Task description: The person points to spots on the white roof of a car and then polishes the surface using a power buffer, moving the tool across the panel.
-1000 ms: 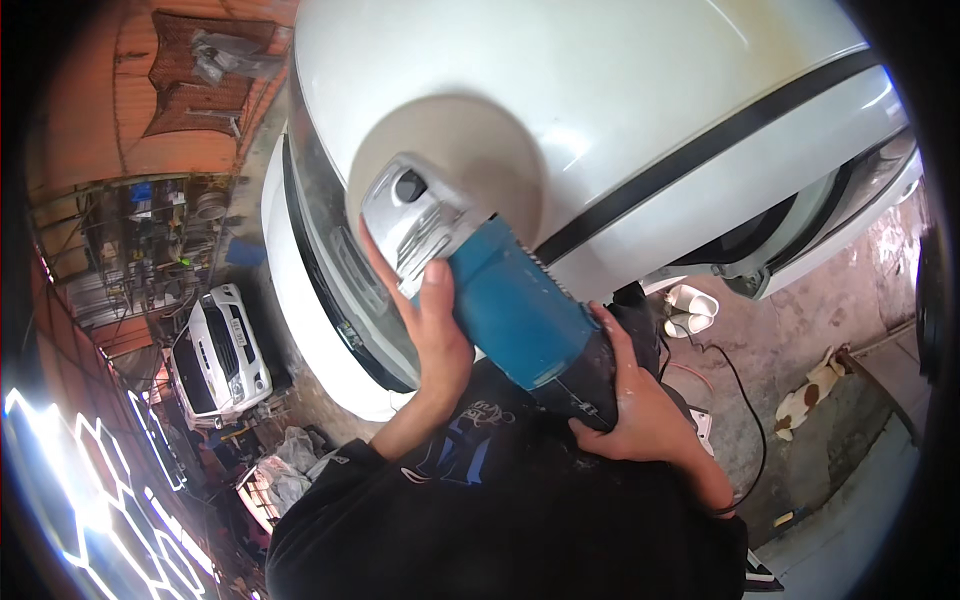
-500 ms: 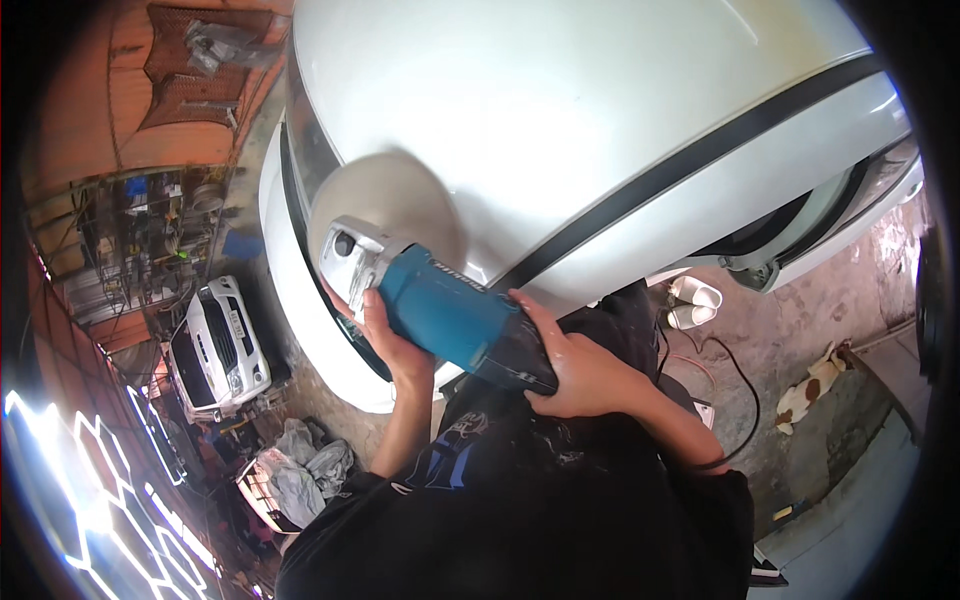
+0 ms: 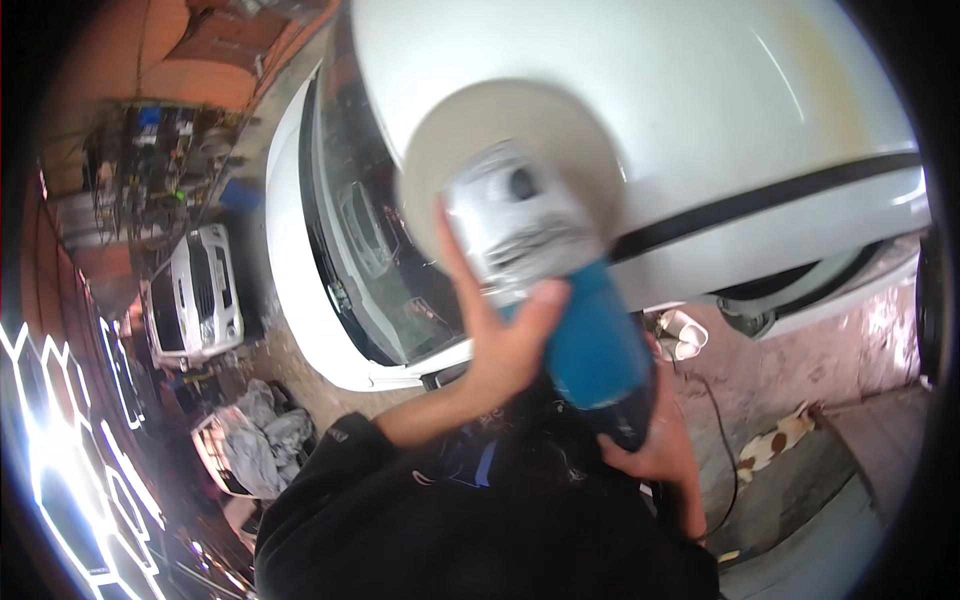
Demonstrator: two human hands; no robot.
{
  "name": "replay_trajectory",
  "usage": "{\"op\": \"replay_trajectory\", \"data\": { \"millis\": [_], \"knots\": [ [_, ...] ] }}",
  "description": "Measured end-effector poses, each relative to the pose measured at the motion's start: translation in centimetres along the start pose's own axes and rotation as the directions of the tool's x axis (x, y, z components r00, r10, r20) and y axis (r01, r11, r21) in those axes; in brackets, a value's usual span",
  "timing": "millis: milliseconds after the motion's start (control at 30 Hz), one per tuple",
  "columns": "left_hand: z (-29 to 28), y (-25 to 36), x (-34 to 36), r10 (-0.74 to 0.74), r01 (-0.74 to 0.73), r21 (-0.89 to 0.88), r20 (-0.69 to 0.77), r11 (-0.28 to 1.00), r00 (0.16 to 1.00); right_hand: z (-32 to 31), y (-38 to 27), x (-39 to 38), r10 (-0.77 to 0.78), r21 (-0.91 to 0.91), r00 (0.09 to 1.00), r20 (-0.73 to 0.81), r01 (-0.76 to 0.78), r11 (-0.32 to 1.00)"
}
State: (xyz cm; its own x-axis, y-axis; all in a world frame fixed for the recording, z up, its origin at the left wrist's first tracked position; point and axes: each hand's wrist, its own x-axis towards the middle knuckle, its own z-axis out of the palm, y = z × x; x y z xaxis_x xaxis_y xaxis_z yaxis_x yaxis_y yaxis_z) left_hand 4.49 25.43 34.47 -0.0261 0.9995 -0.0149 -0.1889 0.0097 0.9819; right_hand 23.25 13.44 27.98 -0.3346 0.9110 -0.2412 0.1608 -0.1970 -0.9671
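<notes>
A teal electric polisher point(image 3: 597, 340) with a silver head is held between my two hands, and the head is blurred. Its round beige pad point(image 3: 570, 115) overlaps the front corner of the white car's roof point(image 3: 700, 90) and part of the windshield point(image 3: 390, 270); I cannot tell whether it touches. My left hand point(image 3: 505, 345) is closed on the side of the head, with the thumb across the body. Around the dark rear end my right hand point(image 3: 660, 450) is wrapped, its fingers partly hidden and smeared by motion.
A dark cord point(image 3: 722, 430) runs over the floor at right, by white slippers point(image 3: 682, 335) and a white-and-brown animal point(image 3: 775, 445). Another white car point(image 3: 195, 295), cluttered shelves point(image 3: 165, 175) and grey plastic sheeting point(image 3: 265, 440) are at left. Black trim point(image 3: 770, 195) edges the roof.
The polisher has swung to point more away from me and moved right in view, appearing larger. Both hands have kept hold of it. The whole view has shifted.
</notes>
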Motion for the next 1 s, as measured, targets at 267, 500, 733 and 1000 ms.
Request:
{"op": "replay_trajectory", "data": {
  "millis": [267,500,733,1000],
  "knots": [
    [3.3,-0.3,3.0,0.012,0.002,-0.079,0.185,0.997,0.983,-1.2,-1.1,-2.5,0.382,0.215,0.907,-0.178,-0.343,0.914],
    [-6.1,-1.1,-0.1,0.007,0.005,0.043,-0.276,0.999,0.961,2.5,-2.9,3.9,-0.021,-0.153,0.999,0.042,0.027,0.988],
    [-16.9,-4.0,-1.2,0.058,0.031,0.169,-0.500,0.985,0.864,6.7,-5.2,10.7,0.201,-0.037,0.853,0.482,-0.210,0.977],
    [-13.8,-1.8,3.1,-0.009,0.079,0.175,-0.369,0.981,0.929,5.8,-6.9,8.7,0.167,0.034,0.945,0.280,-0.183,0.982]
  ]
}}
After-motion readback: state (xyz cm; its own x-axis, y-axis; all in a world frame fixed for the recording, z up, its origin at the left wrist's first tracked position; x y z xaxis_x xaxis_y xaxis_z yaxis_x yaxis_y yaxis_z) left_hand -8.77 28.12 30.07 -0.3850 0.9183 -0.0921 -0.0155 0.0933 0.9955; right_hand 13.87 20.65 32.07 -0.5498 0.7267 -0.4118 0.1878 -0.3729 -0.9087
